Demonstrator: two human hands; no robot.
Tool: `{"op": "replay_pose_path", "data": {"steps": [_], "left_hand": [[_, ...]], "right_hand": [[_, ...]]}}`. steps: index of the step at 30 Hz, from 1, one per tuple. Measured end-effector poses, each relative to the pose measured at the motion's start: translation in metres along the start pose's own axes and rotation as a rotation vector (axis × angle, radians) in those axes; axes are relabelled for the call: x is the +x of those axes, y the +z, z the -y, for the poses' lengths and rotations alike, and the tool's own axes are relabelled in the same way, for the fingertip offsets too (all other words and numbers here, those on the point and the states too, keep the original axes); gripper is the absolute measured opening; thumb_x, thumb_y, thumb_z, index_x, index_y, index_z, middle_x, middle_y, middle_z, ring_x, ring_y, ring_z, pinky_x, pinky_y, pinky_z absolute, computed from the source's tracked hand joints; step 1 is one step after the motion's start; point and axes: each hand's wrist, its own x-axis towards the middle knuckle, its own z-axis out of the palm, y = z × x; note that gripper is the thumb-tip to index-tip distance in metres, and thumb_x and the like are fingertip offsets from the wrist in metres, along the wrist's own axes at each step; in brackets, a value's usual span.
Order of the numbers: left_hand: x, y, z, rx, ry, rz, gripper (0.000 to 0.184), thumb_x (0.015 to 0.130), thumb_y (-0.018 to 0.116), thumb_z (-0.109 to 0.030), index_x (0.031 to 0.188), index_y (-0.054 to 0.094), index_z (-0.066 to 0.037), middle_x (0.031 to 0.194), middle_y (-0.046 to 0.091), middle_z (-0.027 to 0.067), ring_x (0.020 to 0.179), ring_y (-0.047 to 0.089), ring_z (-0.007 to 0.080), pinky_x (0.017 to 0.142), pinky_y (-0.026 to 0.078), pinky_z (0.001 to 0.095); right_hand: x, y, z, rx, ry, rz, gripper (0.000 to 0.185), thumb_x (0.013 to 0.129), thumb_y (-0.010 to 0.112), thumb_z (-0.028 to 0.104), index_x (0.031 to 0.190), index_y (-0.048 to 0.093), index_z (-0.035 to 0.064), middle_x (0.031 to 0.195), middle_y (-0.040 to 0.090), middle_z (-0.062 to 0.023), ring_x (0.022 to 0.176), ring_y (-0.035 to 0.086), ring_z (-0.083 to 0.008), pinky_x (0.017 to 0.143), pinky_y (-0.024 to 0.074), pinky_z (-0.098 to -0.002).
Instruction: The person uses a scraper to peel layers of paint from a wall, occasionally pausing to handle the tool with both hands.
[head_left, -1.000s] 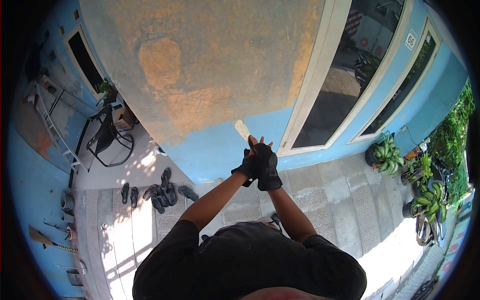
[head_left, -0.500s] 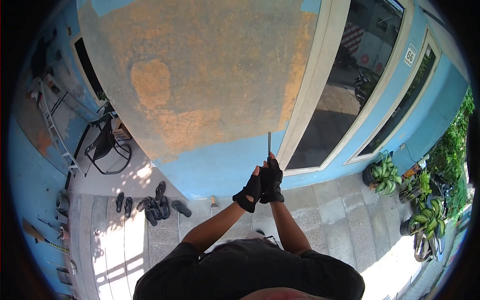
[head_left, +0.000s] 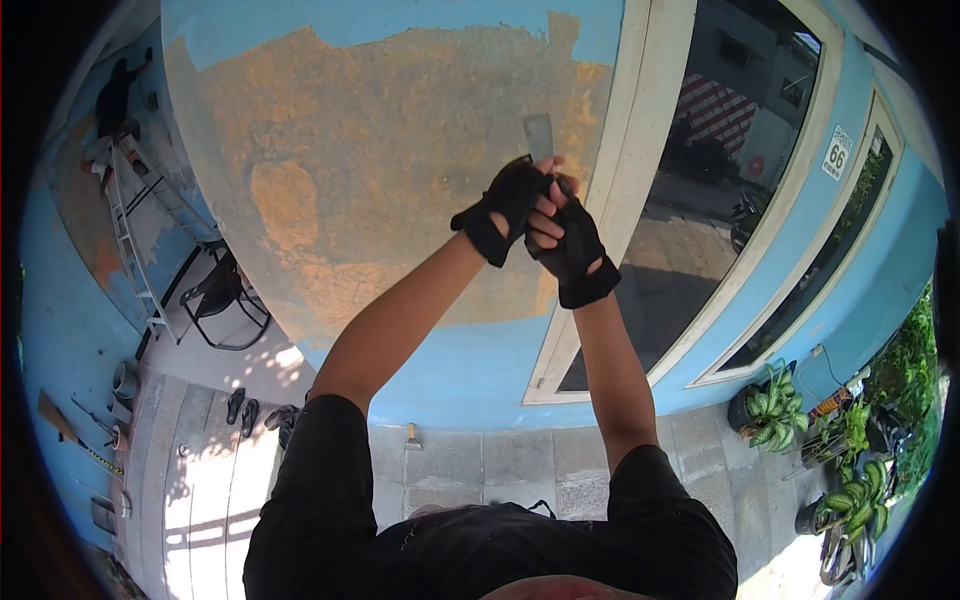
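Note:
Both hands wear black fingerless gloves and are raised together in front of the wall, which has a large bare grey and orange patch bordered by blue paint. A scraper points upward from between them, its flat blade over the right part of the patch. My left hand is closed around the scraper's lower end. My right hand is closed there too, its fingers against the left ones. The handle is mostly hidden by the fingers.
A window is right of the hands. Another scraper lies on the paving by the wall's foot. Sandals, a chair and a ladder with a person on it are at left. Potted plants stand at right.
Both hands have risen with the scraper from the wall's lower blue band to the bare patch. The blade now shows its flat side. The view has tilted upward.

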Motion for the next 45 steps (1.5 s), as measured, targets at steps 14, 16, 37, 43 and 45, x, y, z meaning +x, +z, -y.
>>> {"op": "replay_pose_path", "data": {"steps": [14,16,37,43,45], "left_hand": [[0.081,-0.005,-0.104,0.199,0.131,-0.236,0.041,0.097,0.047,-0.047,0.106,0.058,-0.008,0.084,0.063,0.0045,0.066,0.061,0.0180,0.049,0.053,0.0294],[0.083,-0.009,-0.106,0.166,0.114,-0.244,0.041,0.096,0.048,-0.047,0.105,0.058,-0.008,0.084,0.063,0.0048,0.067,0.061,0.0180,0.049,0.053,0.0291],[0.070,-0.013,-0.118,0.147,0.158,-0.207,0.036,0.095,0.055,-0.043,0.101,0.060,-0.008,0.083,0.063,0.0019,0.076,0.064,0.0159,0.062,0.055,0.0265],[0.072,-0.015,-0.123,0.204,0.117,-0.234,0.036,0.094,0.055,-0.046,0.102,0.061,-0.011,0.084,0.065,0.0020,0.072,0.063,0.0147,0.058,0.055,0.0269],[0.091,-0.029,-0.120,0.248,0.158,-0.204,0.036,0.094,0.054,-0.047,0.103,0.061,-0.012,0.085,0.065,0.0021,0.072,0.063,0.0141,0.056,0.055,0.0266]], "right_hand": [[0.092,0.036,0.052,0.159,0.030,0.109,0.012,0.103,0.043,0.026,0.099,0.054,0.0225,0.068,0.044,0.0021,0.046,0.038,-0.0081,0.038,0.0304,-0.0221],[0.095,0.038,0.053,0.139,0.036,0.100,0.011,0.104,0.043,0.026,0.102,0.054,0.0229,0.067,0.043,0.0021,0.046,0.038,-0.0082,0.038,0.0302,-0.0221],[0.101,0.059,0.042,0.095,-0.034,-0.015,0.010,0.102,0.046,0.020,0.093,0.051,0.0197,0.064,0.043,0.0019,0.045,0.037,-0.0088,0.039,0.0302,-0.0224],[0.109,0.060,0.049,0.163,-0.017,-0.016,0.012,0.102,0.045,0.021,0.101,0.056,0.0228,0.066,0.043,0.0027,0.045,0.037,-0.0084,0.040,0.0306,-0.0219],[0.107,0.053,0.046,0.138,-0.021,0.040,0.013,0.102,0.044,0.020,0.102,0.057,0.0226,0.066,0.043,0.0029,0.045,0.037,-0.0083,0.040,0.0308,-0.0218]]}}
